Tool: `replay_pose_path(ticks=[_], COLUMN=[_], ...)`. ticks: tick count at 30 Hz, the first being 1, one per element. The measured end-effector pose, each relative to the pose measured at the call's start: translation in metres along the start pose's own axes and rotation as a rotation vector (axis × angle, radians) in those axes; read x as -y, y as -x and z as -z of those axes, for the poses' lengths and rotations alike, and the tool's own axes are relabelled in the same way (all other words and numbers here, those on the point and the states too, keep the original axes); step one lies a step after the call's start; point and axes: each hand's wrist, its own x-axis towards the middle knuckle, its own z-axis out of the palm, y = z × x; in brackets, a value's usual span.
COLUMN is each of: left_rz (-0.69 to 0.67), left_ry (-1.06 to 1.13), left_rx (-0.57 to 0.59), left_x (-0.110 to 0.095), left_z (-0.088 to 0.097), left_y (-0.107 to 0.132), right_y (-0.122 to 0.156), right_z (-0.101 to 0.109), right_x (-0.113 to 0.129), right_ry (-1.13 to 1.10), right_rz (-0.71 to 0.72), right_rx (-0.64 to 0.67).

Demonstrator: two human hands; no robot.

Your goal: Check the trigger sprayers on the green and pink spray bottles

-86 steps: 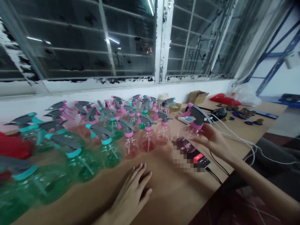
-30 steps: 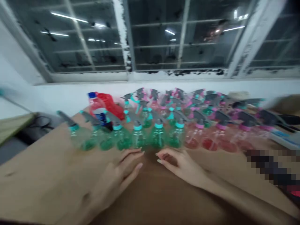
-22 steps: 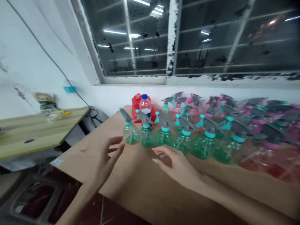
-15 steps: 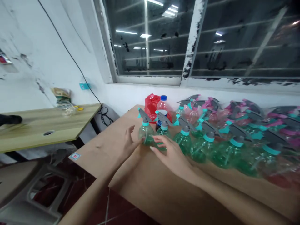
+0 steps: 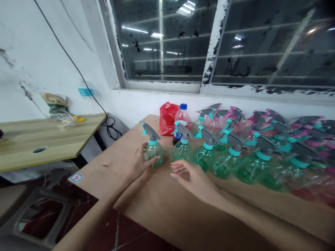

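Observation:
My left hand is wrapped round the left side of a clear green spray bottle with a turquoise collar and a grey trigger head. That bottle stands upright on the brown table, apart from the row to its right. My right hand hovers in front of a second green spray bottle, fingers stretched out and thumb apart, holding nothing. Further right along the row come a third green spray bottle and several more.
Behind the bottles are a red plastic bag and a drink bottle with a blue cap. Several pink spray bottles stand at the back right. A wooden desk and a plastic chair are on the left.
My left hand has closed on the leftmost green spray bottle, which has shifted left, widening its gap to the row. My right hand has come slightly away from it.

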Motion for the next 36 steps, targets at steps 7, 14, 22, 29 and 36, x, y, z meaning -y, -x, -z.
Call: replay_pose_path(ticks=[7,14,22,29,36], left_rz=[-0.016,-0.107,-0.39,-0.465,-0.528], left_ry=[-0.071,-0.206,-0.052,0.008,0.046], left_rx=[0.112,0.364,0.512,0.51,0.636], left_x=[-0.059,-0.162,-0.267,-0.317,-0.297], left_z=[0.005,-0.052,-0.152,-0.222,-0.243], left_y=[0.063,0.087,0.092,0.097,0.086], right_y=[0.04,0.088,0.152,0.193,0.195], right_z=[0.028,0.091,0.174,0.232,0.257], right_x=[-0.002,-0.005,-0.015,-0.044,-0.059], right_ry=[0.052,0.083,0.051,0.074,0.131], right_rz=[-0.06,-0.101,-0.063,-0.15,-0.126], right_rx=[0.008,0.011,-0.296,-0.498,-0.437])
